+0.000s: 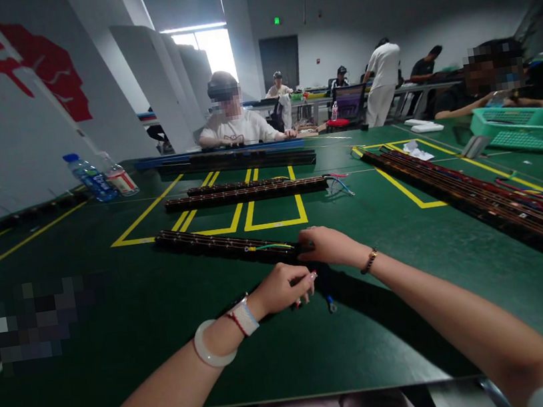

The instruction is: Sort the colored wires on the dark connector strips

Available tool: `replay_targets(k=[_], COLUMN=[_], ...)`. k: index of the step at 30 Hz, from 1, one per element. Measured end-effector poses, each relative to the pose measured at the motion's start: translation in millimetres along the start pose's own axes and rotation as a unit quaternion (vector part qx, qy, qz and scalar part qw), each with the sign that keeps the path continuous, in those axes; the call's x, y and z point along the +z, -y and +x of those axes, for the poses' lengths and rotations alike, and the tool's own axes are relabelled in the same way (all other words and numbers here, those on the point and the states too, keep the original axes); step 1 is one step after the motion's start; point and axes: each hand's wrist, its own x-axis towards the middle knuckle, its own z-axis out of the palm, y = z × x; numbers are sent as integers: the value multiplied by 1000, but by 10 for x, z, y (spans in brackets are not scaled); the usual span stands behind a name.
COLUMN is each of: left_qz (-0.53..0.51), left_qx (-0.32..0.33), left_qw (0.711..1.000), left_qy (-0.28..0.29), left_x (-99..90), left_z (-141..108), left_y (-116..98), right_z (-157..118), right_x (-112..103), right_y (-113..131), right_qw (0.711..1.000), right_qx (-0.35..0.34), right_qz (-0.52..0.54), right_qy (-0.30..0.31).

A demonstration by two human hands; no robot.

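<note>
A long black strip with thin copper-coloured lines [216, 241] lies slantwise on the green table in front of me. My right hand [331, 247] is closed around its near right end, with the fingertips partly hidden. Just below that end, my left hand [283, 288] has its fingers bent together; what they pinch, if anything, I cannot make out. A green-yellow wire [270, 247] with a ring terminal rests along the strip. Under my right hand, a blue-sleeved ring terminal [331, 304] sticks out over the table.
Further back lie another black strip [245, 195] with loose wires and dark bars [245, 161]. A bundle of long strips and wires [494, 206] runs along the right, near a green basket [523, 127]. Bottles [91, 178] stand at left. A person [237, 121] sits opposite.
</note>
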Motion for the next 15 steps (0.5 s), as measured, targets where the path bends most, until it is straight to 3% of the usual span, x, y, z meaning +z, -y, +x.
replay_targets(k=[4, 9, 15], left_qz=[-54, -116, -275], left_qx=[-30, -46, -96], left_qw=[998, 992, 953], left_qy=[-3, 7, 84], left_x=[1, 0, 0], left_z=[11, 27, 86], left_y=[-20, -4, 46], right_z=[41, 104, 150], right_x=[93, 204, 255], right_y=[-70, -156, -114], right_qw=[996, 987, 979], right_qx=[-25, -45, -47], right_qz=[19, 126, 184], right_qy=[-81, -94, -77])
